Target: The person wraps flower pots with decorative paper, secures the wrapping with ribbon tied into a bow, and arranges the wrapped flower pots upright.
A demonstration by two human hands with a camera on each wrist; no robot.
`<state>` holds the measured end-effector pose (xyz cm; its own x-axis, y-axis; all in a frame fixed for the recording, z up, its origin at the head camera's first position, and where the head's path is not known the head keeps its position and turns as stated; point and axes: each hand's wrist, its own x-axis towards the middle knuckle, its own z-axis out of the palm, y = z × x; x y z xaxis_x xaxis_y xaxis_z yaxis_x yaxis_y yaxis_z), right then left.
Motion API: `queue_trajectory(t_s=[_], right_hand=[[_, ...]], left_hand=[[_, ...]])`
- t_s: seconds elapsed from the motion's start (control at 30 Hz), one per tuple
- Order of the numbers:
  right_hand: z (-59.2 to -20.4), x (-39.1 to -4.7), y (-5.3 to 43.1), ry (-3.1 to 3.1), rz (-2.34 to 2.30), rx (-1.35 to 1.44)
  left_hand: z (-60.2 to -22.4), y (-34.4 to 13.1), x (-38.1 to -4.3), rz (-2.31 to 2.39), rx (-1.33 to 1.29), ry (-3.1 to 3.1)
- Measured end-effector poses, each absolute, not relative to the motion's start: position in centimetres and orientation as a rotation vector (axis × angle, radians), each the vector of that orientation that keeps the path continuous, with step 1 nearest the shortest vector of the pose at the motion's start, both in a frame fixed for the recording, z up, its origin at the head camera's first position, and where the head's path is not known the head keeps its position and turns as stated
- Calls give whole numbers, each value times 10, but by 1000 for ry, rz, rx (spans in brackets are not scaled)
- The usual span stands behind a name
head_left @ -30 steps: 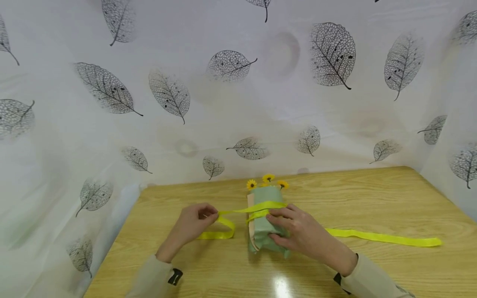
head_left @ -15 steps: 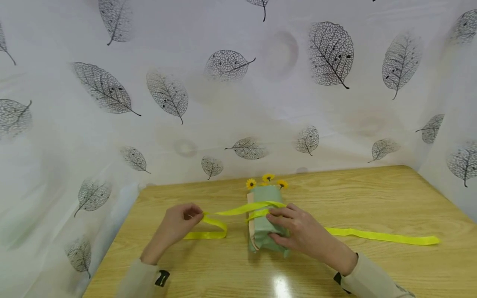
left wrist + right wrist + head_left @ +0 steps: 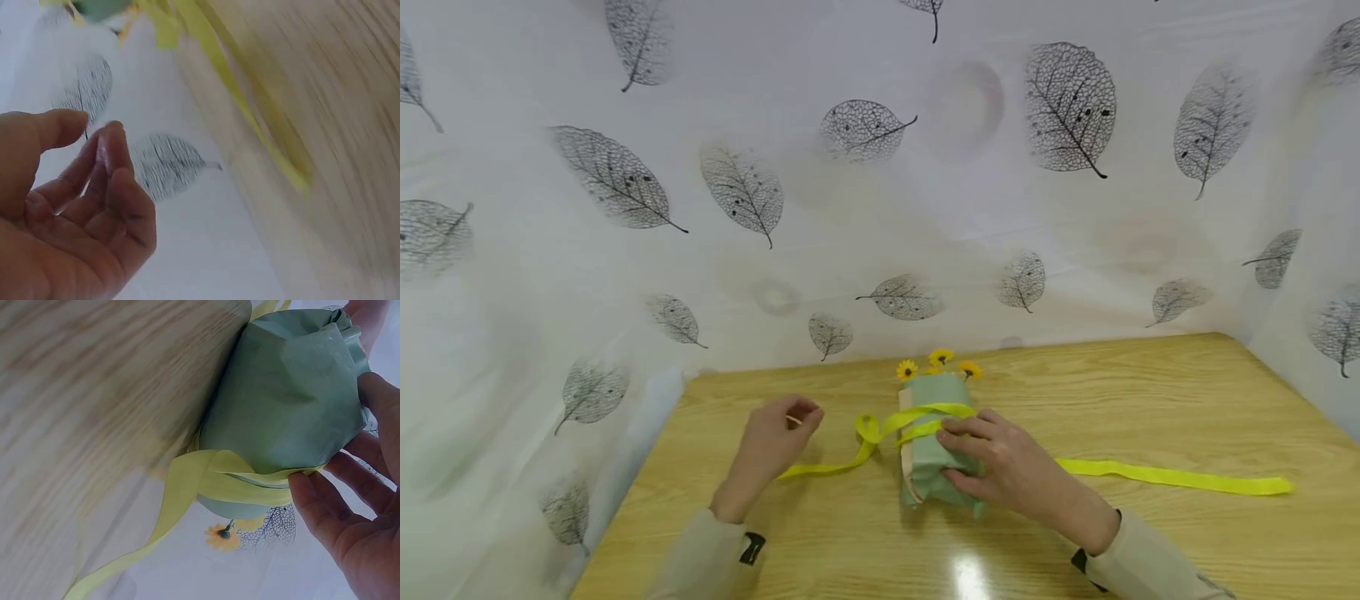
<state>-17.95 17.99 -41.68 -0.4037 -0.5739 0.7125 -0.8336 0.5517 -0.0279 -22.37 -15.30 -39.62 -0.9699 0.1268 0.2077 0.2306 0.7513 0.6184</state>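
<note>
A small bouquet wrapped in pale green paper [image 3: 934, 479] lies on the table, its yellow flowers [image 3: 940, 357] poking out at the far end. Two bands of yellow ribbon [image 3: 925, 412] cross its upper part. My right hand [image 3: 1003, 462] grips the bouquet from the right; in the right wrist view, its fingertips press the ribbon bands [image 3: 244, 487] against the paper while the thumb lies nearer the bundle's base. Left of the bouquet, my left hand [image 3: 775, 442] holds nothing. Its fingers are loosely bent, with the thumb apart from them in the left wrist view.
The ribbon's left length curls up in a small loop [image 3: 868, 429] beside the bouquet, then runs on below the left hand. Its right tail [image 3: 1180, 479] stretches across the wooden table [image 3: 1120, 392]. A white leaf-printed curtain [image 3: 760, 283] hangs behind.
My left hand drew the ribbon leftward, then let it go and came back slightly right. The freed ribbon sprang into a loop near the bouquet. My right hand stayed on the bouquet.
</note>
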Motion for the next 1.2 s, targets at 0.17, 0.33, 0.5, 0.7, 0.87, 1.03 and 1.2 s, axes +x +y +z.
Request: queue_trajectory(t_s=[0.17, 0.33, 0.5, 0.7, 0.87, 1.03, 1.2], right_hand=[[-417, -180, 180, -2123, 500, 1128], [-417, -180, 181, -2141, 486, 1117], [-416, -180, 180, -2138, 521, 1132], [-416, -179, 181, -2143, 520, 1124], [-416, -178, 181, -2149, 512, 1116], [-417, -178, 181, -2137, 513, 1122], [-417, -178, 181, -2136, 519, 1125]], left_hand=[[-397, -115, -222, -1142, -557, -2780], [-400, -94, -222, -1221, -816, -2738], [-404, -89, -224, -1188, -963, -2638], [-402, -94, -219, -883, -950, -2462], [-401, -107, -218, -628, -969, -2305], [-404, -121, -217, -557, -1020, -2271], [-406, -135, -215, -605, -1053, -2336]])
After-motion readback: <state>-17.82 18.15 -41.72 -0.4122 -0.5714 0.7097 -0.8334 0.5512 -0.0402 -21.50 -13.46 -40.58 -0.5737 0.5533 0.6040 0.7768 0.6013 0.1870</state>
